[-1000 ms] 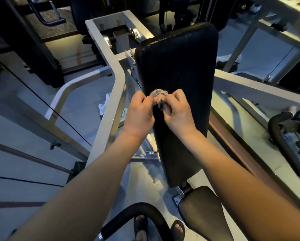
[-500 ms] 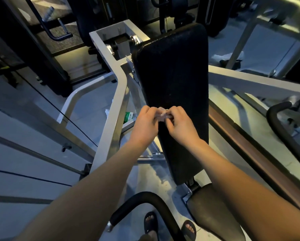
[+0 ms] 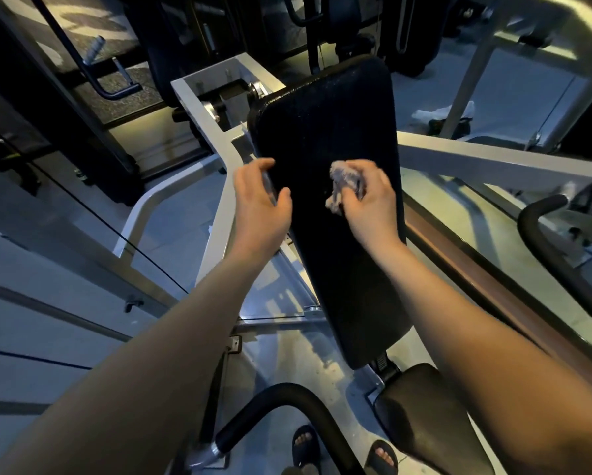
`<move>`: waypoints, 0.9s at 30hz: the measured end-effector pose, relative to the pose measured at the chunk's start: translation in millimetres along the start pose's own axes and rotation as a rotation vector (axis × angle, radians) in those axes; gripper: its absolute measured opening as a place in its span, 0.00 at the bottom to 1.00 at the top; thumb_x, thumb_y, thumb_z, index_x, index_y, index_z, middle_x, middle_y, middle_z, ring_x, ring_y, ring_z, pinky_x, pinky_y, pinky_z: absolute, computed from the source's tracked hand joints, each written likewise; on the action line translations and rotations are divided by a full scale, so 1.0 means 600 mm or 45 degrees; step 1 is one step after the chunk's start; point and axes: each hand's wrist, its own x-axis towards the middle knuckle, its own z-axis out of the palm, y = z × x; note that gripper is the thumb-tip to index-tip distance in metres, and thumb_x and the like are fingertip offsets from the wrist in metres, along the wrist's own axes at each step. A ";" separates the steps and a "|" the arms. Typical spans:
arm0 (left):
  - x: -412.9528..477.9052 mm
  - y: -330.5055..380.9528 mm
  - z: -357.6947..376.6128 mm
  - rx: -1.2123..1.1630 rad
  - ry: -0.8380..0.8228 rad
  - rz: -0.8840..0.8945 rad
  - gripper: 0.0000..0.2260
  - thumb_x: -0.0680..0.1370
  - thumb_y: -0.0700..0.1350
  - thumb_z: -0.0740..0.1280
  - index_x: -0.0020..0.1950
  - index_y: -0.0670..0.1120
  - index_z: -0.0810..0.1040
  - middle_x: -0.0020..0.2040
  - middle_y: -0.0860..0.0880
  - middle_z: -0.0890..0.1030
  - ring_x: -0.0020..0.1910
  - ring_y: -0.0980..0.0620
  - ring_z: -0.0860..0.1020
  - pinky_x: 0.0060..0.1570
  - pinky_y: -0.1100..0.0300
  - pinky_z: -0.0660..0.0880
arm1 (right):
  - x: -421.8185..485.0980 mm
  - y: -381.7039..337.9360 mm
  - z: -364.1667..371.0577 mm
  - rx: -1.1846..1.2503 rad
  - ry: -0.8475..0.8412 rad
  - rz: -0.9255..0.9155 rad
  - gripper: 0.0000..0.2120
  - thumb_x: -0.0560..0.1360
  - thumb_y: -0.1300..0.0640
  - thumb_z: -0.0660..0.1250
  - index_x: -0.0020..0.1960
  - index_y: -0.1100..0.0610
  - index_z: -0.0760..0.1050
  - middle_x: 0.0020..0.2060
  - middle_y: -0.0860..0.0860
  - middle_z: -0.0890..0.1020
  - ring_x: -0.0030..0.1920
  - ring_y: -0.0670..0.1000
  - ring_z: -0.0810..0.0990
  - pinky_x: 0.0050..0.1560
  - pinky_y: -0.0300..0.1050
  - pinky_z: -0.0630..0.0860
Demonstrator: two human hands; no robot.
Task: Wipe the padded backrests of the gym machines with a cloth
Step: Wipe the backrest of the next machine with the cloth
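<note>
Clearly the right hand grips the bunched cloth over the middle of the backrest, the left hand lies loose and empty at its 9 o'clock edge, and its long axis runs away toward 12 o'clock

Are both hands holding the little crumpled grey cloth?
No, only the right hand grips the crumpled grey cloth in front of the black padded backrest; the left hand is open and holds nothing.
</note>
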 end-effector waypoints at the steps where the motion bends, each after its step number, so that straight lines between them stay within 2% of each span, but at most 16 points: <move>1: 0.013 -0.001 -0.007 0.006 0.029 -0.009 0.25 0.79 0.42 0.70 0.73 0.50 0.65 0.68 0.52 0.63 0.66 0.54 0.70 0.69 0.52 0.72 | 0.020 0.000 -0.002 -0.020 0.047 0.007 0.18 0.76 0.63 0.66 0.66 0.54 0.76 0.56 0.55 0.78 0.52 0.49 0.77 0.51 0.33 0.68; 4: 0.060 0.002 -0.024 0.062 -0.045 -0.089 0.41 0.79 0.44 0.72 0.82 0.52 0.49 0.80 0.52 0.50 0.79 0.48 0.56 0.78 0.48 0.58 | 0.069 -0.006 0.002 -0.083 0.096 -0.047 0.19 0.78 0.63 0.64 0.68 0.53 0.75 0.57 0.56 0.76 0.51 0.47 0.74 0.49 0.24 0.66; 7: 0.090 0.000 -0.021 0.120 -0.200 -0.078 0.45 0.79 0.45 0.72 0.83 0.54 0.41 0.83 0.52 0.47 0.81 0.50 0.48 0.79 0.46 0.52 | 0.077 -0.007 0.026 -0.137 0.046 -0.175 0.15 0.78 0.61 0.66 0.64 0.57 0.77 0.55 0.57 0.75 0.50 0.50 0.77 0.52 0.20 0.64; 10: 0.089 -0.005 -0.004 0.020 -0.190 -0.099 0.44 0.80 0.40 0.69 0.83 0.55 0.39 0.82 0.54 0.46 0.81 0.53 0.47 0.79 0.48 0.53 | 0.055 0.000 0.044 -0.157 0.061 -0.256 0.12 0.79 0.58 0.68 0.61 0.61 0.79 0.54 0.58 0.76 0.50 0.48 0.76 0.54 0.19 0.63; 13: 0.089 -0.011 0.003 -0.008 -0.171 -0.097 0.43 0.81 0.38 0.68 0.82 0.55 0.39 0.82 0.55 0.45 0.81 0.53 0.46 0.79 0.46 0.52 | 0.039 0.008 0.049 -0.165 0.067 -0.241 0.11 0.80 0.63 0.65 0.61 0.62 0.78 0.56 0.59 0.78 0.55 0.51 0.78 0.57 0.19 0.62; 15: 0.090 -0.015 0.002 -0.025 -0.179 -0.090 0.43 0.81 0.38 0.68 0.83 0.55 0.39 0.82 0.55 0.44 0.81 0.53 0.45 0.80 0.45 0.52 | 0.014 0.018 0.056 -0.180 -0.004 -0.241 0.12 0.78 0.66 0.65 0.61 0.61 0.77 0.57 0.58 0.77 0.57 0.51 0.78 0.59 0.22 0.64; 18: 0.085 -0.013 0.002 -0.049 -0.188 -0.085 0.43 0.81 0.38 0.67 0.82 0.56 0.39 0.82 0.56 0.43 0.81 0.53 0.44 0.80 0.46 0.51 | -0.060 0.050 0.068 -0.198 -0.218 -0.276 0.15 0.76 0.68 0.64 0.62 0.60 0.76 0.57 0.55 0.76 0.55 0.53 0.79 0.60 0.43 0.77; 20: 0.083 -0.011 0.000 -0.066 -0.195 -0.091 0.43 0.81 0.38 0.66 0.82 0.57 0.39 0.82 0.56 0.43 0.81 0.53 0.44 0.79 0.45 0.52 | -0.094 0.065 0.067 -0.240 -0.317 -0.273 0.15 0.76 0.67 0.65 0.62 0.60 0.76 0.57 0.55 0.75 0.54 0.53 0.79 0.56 0.51 0.79; 23: 0.084 -0.013 -0.007 -0.058 -0.208 -0.070 0.42 0.82 0.39 0.67 0.82 0.57 0.39 0.83 0.56 0.43 0.81 0.52 0.46 0.79 0.46 0.53 | -0.078 0.049 0.051 -0.258 -0.371 -0.202 0.14 0.79 0.63 0.64 0.63 0.56 0.76 0.57 0.53 0.74 0.50 0.48 0.80 0.54 0.49 0.79; 25: 0.084 -0.015 -0.011 -0.066 -0.229 -0.047 0.42 0.82 0.40 0.67 0.82 0.57 0.39 0.83 0.56 0.43 0.81 0.54 0.45 0.78 0.52 0.51 | -0.036 0.020 0.034 -0.216 -0.251 -0.166 0.15 0.79 0.62 0.63 0.66 0.55 0.74 0.58 0.53 0.74 0.52 0.47 0.79 0.56 0.46 0.78; 27: 0.087 -0.019 -0.014 -0.061 -0.243 -0.032 0.42 0.82 0.41 0.67 0.82 0.56 0.39 0.82 0.56 0.43 0.81 0.55 0.44 0.75 0.58 0.48 | 0.026 -0.013 0.018 -0.189 -0.069 -0.133 0.20 0.79 0.61 0.63 0.70 0.55 0.70 0.61 0.54 0.74 0.57 0.47 0.76 0.59 0.37 0.71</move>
